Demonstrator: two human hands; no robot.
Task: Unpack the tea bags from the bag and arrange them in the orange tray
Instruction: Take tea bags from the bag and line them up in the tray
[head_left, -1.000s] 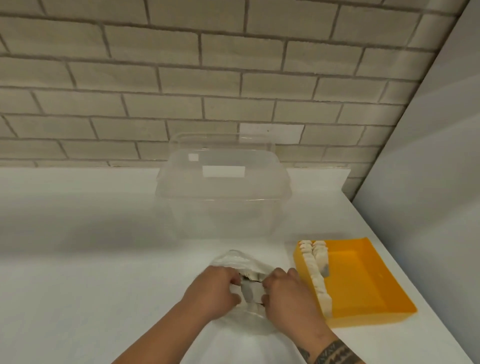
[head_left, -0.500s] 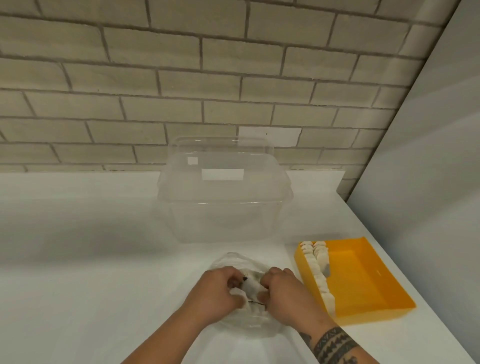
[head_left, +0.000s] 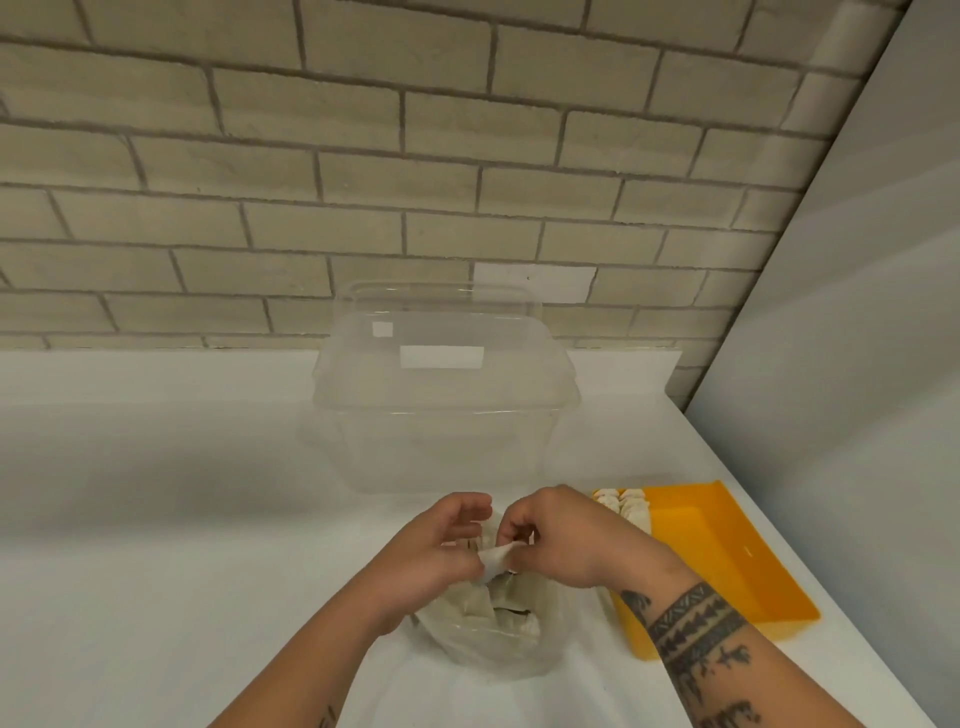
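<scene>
A clear plastic bag with several tea bags inside lies on the white counter in front of me. Above its mouth, my left hand and my right hand both pinch one white tea bag between them. To the right stands the orange tray, with a row of tea bags standing along its left wall; my right forearm hides the near part of that row.
A large clear plastic tub with its lid on stands behind the bag, near the brick wall. A grey wall runs along the counter's right edge, close to the tray.
Both hands have lifted out of the bag's mouth with a tea bag held between them. The view has tilted up a little.
</scene>
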